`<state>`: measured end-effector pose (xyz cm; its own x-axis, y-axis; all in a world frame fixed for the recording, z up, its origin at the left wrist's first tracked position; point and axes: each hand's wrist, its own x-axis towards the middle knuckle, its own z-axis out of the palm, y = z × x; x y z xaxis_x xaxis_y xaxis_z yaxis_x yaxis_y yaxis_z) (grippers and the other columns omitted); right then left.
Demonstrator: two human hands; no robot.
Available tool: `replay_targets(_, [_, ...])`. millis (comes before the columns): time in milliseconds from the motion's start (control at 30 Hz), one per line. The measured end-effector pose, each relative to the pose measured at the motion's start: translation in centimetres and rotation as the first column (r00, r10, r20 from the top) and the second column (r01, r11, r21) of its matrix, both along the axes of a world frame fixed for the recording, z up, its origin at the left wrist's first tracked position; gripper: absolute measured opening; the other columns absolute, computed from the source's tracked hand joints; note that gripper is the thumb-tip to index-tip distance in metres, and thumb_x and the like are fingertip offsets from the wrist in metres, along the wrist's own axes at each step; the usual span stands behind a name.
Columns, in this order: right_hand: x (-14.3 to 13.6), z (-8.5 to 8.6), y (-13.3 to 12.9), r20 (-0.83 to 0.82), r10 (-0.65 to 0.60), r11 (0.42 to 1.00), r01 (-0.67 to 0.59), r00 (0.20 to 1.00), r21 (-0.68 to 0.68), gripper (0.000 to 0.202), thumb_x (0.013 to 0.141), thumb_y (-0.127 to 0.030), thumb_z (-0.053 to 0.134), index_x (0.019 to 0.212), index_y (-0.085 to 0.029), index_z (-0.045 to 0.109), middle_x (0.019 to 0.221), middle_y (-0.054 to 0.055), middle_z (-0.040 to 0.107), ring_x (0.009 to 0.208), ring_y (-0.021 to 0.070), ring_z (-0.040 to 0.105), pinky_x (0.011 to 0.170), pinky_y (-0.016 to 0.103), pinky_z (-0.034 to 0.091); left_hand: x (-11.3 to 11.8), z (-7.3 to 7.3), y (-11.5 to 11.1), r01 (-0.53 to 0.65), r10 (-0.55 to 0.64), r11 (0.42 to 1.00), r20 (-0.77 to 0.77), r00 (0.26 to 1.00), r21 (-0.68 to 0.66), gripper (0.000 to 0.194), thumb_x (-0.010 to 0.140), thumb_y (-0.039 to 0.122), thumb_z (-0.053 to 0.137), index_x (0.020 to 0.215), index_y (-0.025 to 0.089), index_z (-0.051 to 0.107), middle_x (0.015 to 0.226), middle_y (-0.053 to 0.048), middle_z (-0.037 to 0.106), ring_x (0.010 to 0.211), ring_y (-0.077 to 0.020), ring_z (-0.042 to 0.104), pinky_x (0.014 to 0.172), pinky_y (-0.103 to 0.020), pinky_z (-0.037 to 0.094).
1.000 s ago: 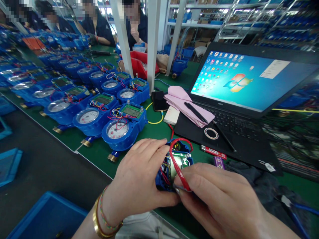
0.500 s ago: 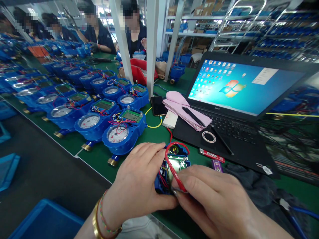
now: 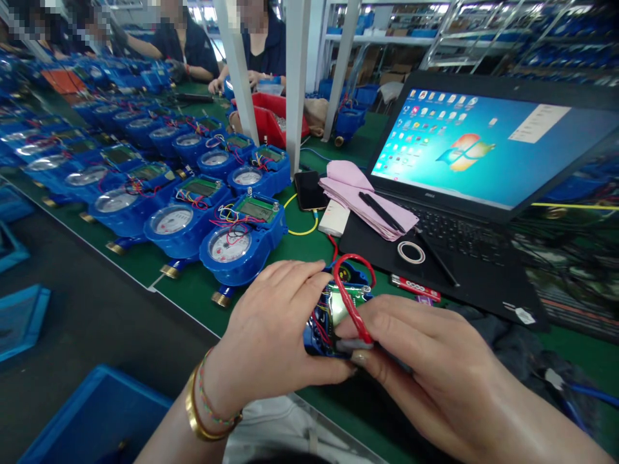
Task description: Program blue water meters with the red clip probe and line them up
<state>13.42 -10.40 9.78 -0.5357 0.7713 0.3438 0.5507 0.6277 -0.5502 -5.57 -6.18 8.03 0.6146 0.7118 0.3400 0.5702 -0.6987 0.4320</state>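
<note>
My left hand [image 3: 275, 328] is wrapped around the left side of a blue meter housing [image 3: 309, 345]. Inside it lie a green circuit board with a small display [image 3: 337, 306] and thin coloured wires. My right hand [image 3: 430, 354] pinches the grey end [image 3: 355, 346] of a red cable [image 3: 345, 293] at the near right corner of the board. The cable loops up over the housing. Whether the grey end touches the board is hidden by my fingers. To the left stands a blue water meter [image 3: 231, 245] with a round dial and open electronics.
Rows of similar meters [image 3: 116, 201] fill the green bench on the left. On the right is a laptop [image 3: 449, 154] with pink cloths [image 3: 365, 206], pens and a tape ring [image 3: 411, 252]. A phone [image 3: 309, 191] and pliers [image 3: 556, 383] lie nearby. Co-workers sit across, beyond white posts [image 3: 296, 84].
The view has tilted slightly downward. My right hand has shifted a little, and more of the cable's grey end shows at the board's near edge. My left hand keeps its hold.
</note>
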Motion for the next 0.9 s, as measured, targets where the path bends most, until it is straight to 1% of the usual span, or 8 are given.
replay_targets(100, [0.0, 0.6, 0.0, 0.017, -0.005, 1.000, 0.005, 1.000, -0.015, 0.017, 0.089, -0.011, 0.043, 0.081, -0.018, 0.056, 0.078, 0.006, 0.061, 0.071, 0.0172, 0.059, 0.062, 0.027, 0.050, 0.1, 0.0, 0.0, -0.002, 0.002, 1.000, -0.002, 1.000, -0.007, 0.061, 0.057, 0.044, 0.072, 0.108, 0.015, 0.057, 0.118, -0.011, 0.060, 0.109, -0.0279, 0.054, 0.098, -0.046, 0.043])
replay_targets(200, [-0.1, 0.8, 0.1, 0.024, -0.006, 1.000, 0.006, 1.000, -0.011, 0.018, 0.089, -0.012, 0.044, 0.077, -0.018, 0.056, 0.076, 0.006, 0.061, 0.070, 0.0175, 0.060, 0.063, 0.027, 0.052, 0.1, 0.0, 0.1, 0.004, -0.004, 1.000, 0.001, 1.000, -0.006, 0.060, 0.058, 0.043, 0.071, 0.108, 0.015, 0.057, 0.118, -0.011, 0.061, 0.110, -0.0280, 0.055, 0.098, -0.046, 0.043])
replay_targets(333, [-0.2, 0.2, 0.2, 0.000, 0.005, 1.000, -0.005, 1.000, 0.000, 0.015, 0.090, -0.012, 0.044, 0.088, -0.017, 0.058, 0.078, 0.006, 0.062, 0.069, 0.0171, 0.060, 0.063, 0.027, 0.052, 0.1, -0.1, 0.0, 0.008, -0.008, 1.000, 0.015, 1.000, 0.012, 0.059, 0.059, 0.043, 0.070, 0.109, 0.014, 0.057, 0.118, -0.011, 0.061, 0.108, -0.0279, 0.055, 0.096, -0.045, 0.044])
replay_targets(500, [-0.2, -0.7, 0.5, -0.053, 0.000, 1.000, 0.000, 0.999, -0.006, 0.016, 0.090, -0.010, 0.045, 0.099, -0.017, 0.056, 0.081, 0.005, 0.062, 0.073, 0.0175, 0.060, 0.065, 0.027, 0.049, 0.1, 0.0, 0.1, 0.002, -0.002, 1.000, 0.023, 1.000, 0.019, 0.059, 0.058, 0.044, 0.071, 0.108, 0.014, 0.057, 0.119, -0.011, 0.061, 0.108, -0.0281, 0.056, 0.096, -0.044, 0.044])
replay_targets(700, [0.0, -0.7, 0.5, -0.091, -0.011, 0.997, 0.004, 0.996, -0.076, 0.012, 0.090, -0.009, 0.047, 0.094, -0.018, 0.053, 0.082, 0.001, 0.060, 0.072, 0.0140, 0.056, 0.064, 0.026, 0.044, 0.2, 0.2, 0.1, 0.003, -0.003, 1.000, 0.012, 1.000, -0.018, 0.062, 0.057, 0.044, 0.072, 0.110, 0.015, 0.057, 0.119, -0.010, 0.061, 0.108, -0.0287, 0.056, 0.097, -0.045, 0.044])
replay_targets(900, [0.0, -0.7, 0.3, -0.099, 0.014, 0.998, -0.021, 0.995, -0.067, 0.015, 0.090, -0.007, 0.046, 0.097, -0.017, 0.054, 0.085, 0.002, 0.060, 0.076, 0.0142, 0.056, 0.066, 0.026, 0.044, 0.1, -0.1, 0.1, -0.002, 0.002, 1.000, 0.013, 1.000, -0.002, 0.063, 0.057, 0.045, 0.072, 0.110, 0.014, 0.058, 0.120, -0.010, 0.060, 0.109, -0.0278, 0.055, 0.096, -0.045, 0.044])
